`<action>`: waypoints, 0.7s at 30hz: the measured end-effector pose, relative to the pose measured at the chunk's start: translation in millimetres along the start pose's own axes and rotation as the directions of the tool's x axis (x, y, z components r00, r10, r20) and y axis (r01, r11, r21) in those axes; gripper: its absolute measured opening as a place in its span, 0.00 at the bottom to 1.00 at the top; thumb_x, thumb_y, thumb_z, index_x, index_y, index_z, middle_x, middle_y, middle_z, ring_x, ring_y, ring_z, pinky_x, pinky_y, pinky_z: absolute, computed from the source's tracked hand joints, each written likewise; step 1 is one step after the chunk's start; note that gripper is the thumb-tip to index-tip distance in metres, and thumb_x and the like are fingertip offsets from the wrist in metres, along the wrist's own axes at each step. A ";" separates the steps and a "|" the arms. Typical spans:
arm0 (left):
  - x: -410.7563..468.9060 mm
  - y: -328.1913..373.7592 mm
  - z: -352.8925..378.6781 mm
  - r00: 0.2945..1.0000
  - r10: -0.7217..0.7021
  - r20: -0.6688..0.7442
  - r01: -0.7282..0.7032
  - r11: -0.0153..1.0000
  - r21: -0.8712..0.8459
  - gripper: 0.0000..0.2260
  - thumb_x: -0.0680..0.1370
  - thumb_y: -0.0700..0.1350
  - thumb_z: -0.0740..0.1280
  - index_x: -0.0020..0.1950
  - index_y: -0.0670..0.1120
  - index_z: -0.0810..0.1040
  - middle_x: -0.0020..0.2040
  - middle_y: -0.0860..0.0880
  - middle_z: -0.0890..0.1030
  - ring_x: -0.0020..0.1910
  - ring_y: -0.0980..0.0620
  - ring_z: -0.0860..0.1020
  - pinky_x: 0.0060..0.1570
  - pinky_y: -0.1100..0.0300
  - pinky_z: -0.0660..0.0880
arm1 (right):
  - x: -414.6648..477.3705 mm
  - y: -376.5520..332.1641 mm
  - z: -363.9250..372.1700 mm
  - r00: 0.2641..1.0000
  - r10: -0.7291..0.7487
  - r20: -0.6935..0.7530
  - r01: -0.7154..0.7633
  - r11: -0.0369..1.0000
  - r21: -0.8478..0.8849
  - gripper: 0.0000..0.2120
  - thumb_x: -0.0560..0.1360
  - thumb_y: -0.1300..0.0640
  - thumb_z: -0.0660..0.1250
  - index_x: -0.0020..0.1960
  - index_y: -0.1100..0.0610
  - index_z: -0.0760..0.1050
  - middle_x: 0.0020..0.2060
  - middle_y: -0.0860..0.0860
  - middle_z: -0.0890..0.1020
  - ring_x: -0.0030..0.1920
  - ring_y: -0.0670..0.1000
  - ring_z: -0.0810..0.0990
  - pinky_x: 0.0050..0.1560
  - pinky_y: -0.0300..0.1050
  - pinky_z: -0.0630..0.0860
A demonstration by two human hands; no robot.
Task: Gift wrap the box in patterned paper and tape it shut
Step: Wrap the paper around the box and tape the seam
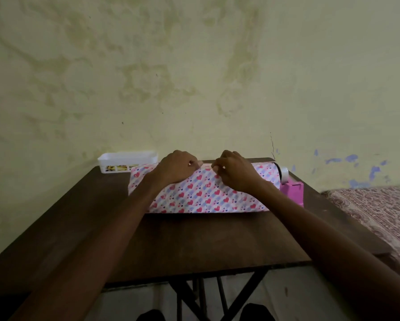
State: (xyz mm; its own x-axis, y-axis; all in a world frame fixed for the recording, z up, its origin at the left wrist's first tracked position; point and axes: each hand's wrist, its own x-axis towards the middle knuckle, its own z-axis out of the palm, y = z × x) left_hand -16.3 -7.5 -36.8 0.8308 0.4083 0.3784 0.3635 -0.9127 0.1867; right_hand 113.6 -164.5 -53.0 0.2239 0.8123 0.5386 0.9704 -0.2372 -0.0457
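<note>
Box: hidden under patterned paper (206,195), 12 o'clock on table (194,239).
Hands: left hand (178,167) & right hand (236,173) each pinch paper's far edge.
Done: paper round box.
To do: prob. tape seam, fold 2 ends; tape dispenser (292,189) at 2 o'clock.

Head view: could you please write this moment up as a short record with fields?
table: dark wood
patterned paper: heart print, lying across the far side
left hand: pinches the paper's far edge
right hand: pinches the same edge, beside the left
pink tape dispenser: right of the paper
white basket: far left corner
box: not visible
</note>
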 end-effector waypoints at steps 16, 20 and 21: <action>1.1 -12.2 32.7 0.990 -0.020 0.140 0.023 1.000 -0.017 0.15 0.83 0.48 0.53 0.69 0.50 0.68 0.71 0.50 0.70 0.66 0.49 0.70 0.68 0.54 0.65 | 26.4 12.4 -1.4 0.892 0.122 0.435 -0.169 0.983 0.070 0.23 0.79 0.42 0.63 0.68 0.53 0.70 0.66 0.55 0.72 0.62 0.55 0.72 0.64 0.53 0.72; 10.1 -14.7 32.4 0.982 -0.012 0.188 0.005 0.999 0.041 0.18 0.83 0.50 0.52 0.72 0.50 0.66 0.72 0.48 0.67 0.69 0.49 0.67 0.69 0.53 0.62 | 30.6 19.8 -12.4 0.806 0.148 0.572 -0.199 0.980 0.027 0.34 0.74 0.32 0.63 0.74 0.49 0.64 0.74 0.51 0.66 0.72 0.57 0.63 0.71 0.58 0.63; 11.2 -14.9 33.5 0.981 -0.015 0.195 0.006 0.999 0.047 0.18 0.83 0.50 0.51 0.73 0.50 0.65 0.72 0.47 0.67 0.69 0.48 0.67 0.69 0.52 0.61 | 31.5 20.9 -13.4 0.780 0.152 0.607 -0.219 0.975 0.037 0.36 0.73 0.32 0.64 0.75 0.49 0.62 0.75 0.51 0.65 0.73 0.56 0.63 0.71 0.57 0.62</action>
State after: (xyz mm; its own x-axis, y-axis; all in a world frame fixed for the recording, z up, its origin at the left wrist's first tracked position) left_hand 1.6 10.1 -65.6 0.8914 0.4105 0.1920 0.3877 -0.9102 0.1456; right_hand 139.7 -151.0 -25.7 0.3775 0.9209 -0.0972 0.9003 -0.3896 -0.1941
